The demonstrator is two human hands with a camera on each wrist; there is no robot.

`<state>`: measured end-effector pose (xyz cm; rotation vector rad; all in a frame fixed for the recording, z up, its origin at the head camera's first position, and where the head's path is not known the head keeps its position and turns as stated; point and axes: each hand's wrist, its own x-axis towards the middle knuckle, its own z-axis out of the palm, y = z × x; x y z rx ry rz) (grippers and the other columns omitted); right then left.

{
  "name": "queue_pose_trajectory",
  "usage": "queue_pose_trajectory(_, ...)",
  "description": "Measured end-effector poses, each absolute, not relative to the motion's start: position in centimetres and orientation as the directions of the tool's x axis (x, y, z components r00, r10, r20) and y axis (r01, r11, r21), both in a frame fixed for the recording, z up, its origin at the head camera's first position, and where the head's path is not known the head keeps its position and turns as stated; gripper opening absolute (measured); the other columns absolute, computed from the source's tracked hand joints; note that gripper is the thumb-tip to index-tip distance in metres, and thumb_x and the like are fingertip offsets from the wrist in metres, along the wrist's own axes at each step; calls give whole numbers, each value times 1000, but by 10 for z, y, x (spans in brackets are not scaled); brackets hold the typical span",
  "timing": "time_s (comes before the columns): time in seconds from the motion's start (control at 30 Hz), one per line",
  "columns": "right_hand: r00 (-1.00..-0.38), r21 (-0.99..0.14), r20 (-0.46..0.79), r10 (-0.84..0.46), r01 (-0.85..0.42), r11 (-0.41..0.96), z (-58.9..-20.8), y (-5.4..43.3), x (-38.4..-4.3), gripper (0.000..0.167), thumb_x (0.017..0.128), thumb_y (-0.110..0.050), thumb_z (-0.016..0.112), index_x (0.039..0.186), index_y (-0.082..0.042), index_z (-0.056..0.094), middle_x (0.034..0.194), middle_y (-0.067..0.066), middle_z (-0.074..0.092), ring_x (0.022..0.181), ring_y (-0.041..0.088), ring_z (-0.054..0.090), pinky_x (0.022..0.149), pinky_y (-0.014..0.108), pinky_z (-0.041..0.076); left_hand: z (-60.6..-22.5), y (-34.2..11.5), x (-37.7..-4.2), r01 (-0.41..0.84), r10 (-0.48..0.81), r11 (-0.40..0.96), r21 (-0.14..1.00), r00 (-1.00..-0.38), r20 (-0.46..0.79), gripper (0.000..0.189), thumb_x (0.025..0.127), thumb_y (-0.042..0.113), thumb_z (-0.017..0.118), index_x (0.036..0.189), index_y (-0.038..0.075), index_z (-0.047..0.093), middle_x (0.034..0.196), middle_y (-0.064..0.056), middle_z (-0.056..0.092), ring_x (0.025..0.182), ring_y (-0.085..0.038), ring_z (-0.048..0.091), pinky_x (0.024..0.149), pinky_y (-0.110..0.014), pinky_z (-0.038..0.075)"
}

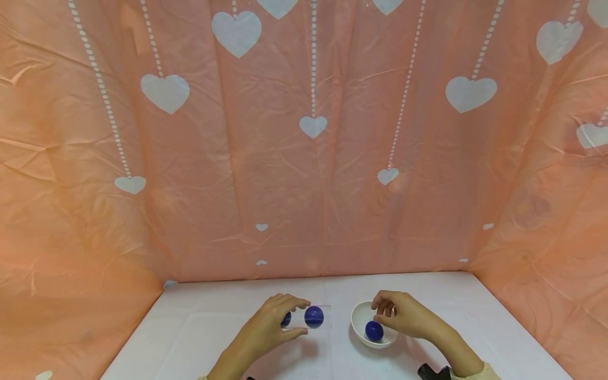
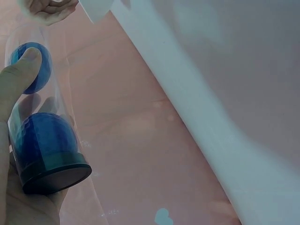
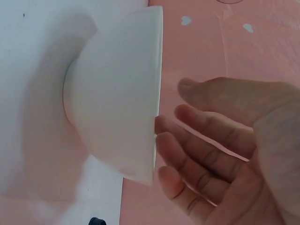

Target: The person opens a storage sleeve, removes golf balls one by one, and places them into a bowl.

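Observation:
My left hand (image 1: 271, 327) grips a clear tube (image 1: 325, 311) that lies roughly sideways over the table, thumb on one side and fingers on the other. Two blue balls sit inside it: one ball (image 1: 314, 317) toward the open right part, another (image 2: 47, 138) with a dimpled surface against the dark end cap (image 2: 58, 179). My right hand (image 1: 406, 315) hovers at the rim of a white bowl (image 1: 359, 315), fingers loosely bent with nothing between them. In the bowl rests a third blue ball (image 1: 373, 331), just below the right fingertips. The right wrist view shows the bowl (image 3: 119, 93) side-on, hiding its contents.
A white table (image 1: 190, 327) carries the bowl. Orange sheeting (image 1: 275, 200) printed with white hearts walls it in at the back and both sides. Dark wrist gear (image 1: 433, 372) shows by the right sleeve.

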<state>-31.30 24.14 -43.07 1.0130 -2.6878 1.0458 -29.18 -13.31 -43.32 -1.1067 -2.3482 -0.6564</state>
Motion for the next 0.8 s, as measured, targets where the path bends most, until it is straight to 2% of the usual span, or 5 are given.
queue_pose_trajectory(0.23,-746,-558,402,-531,-660,504,-434,231,-312,12,98,-15,80,106,-10,72,91,-12,68,80,0,60,66,24,55,-434,-133,-291,801,580,559,212,-561,590,48,87,31,92,128,16,74,120,6,75,101,-15,70,94,-36,59)
queue_pose_trajectory(0.47,-759,-580,428,-491,-647,495,-433,217,-304,14,101,-21,78,110,-12,73,96,-13,71,83,1,62,71,26,57,-432,-130,-289,795,578,562,230,-576,578,45,89,32,90,128,17,74,120,10,75,106,-13,68,97,-36,59)
queue_pose_trajectory(0.67,-745,-621,460,-483,-659,425,-434,204,-297,12,101,-21,77,112,-17,73,96,-12,73,85,3,64,75,28,59,-432,-130,-289,798,583,563,215,-568,581,46,87,30,92,128,16,74,121,9,75,107,-14,69,98,-37,58)
queue_pose_trajectory(0.8,-728,-650,490,-479,-671,356,-437,195,-295,15,100,-17,78,114,-19,73,99,-7,74,86,5,65,76,27,60,-433,-130,-290,802,586,554,221,-565,580,46,88,31,91,128,15,74,120,9,75,106,-16,69,97,-37,58)
